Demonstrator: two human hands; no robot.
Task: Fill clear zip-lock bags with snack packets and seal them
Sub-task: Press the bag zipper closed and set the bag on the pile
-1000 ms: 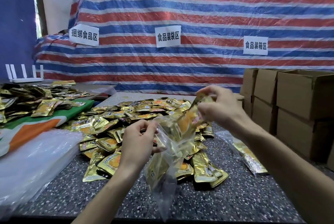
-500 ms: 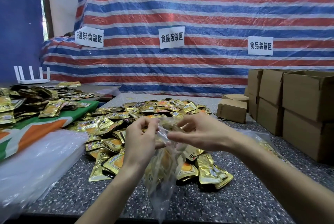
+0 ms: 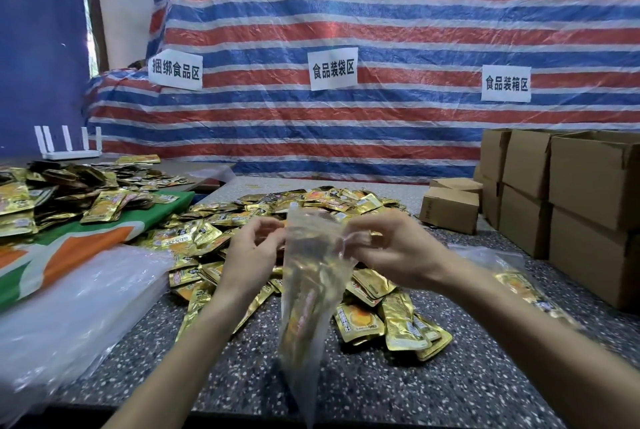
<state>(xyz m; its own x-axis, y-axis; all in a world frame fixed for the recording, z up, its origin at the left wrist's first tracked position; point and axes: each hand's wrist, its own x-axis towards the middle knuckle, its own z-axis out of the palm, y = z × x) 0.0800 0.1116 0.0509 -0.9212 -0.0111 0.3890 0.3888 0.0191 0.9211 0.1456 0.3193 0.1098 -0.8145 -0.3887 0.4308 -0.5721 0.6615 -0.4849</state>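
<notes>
Left hand and right hand, head view, are each pinching the top edge of the clear zip-lock bag, which is hanging with gold packets inside, just in front of the packet pile.

A makeshift food-packing workshop: labelled zone signs on a striped tarpaulin, stacked cardboard boxes, heaped gold snack packets.

Snack packets heap on the table, zip-lock bag hangs before them between left hand and right hand, plastic bags at left, cardboard boxes at right.
</notes>
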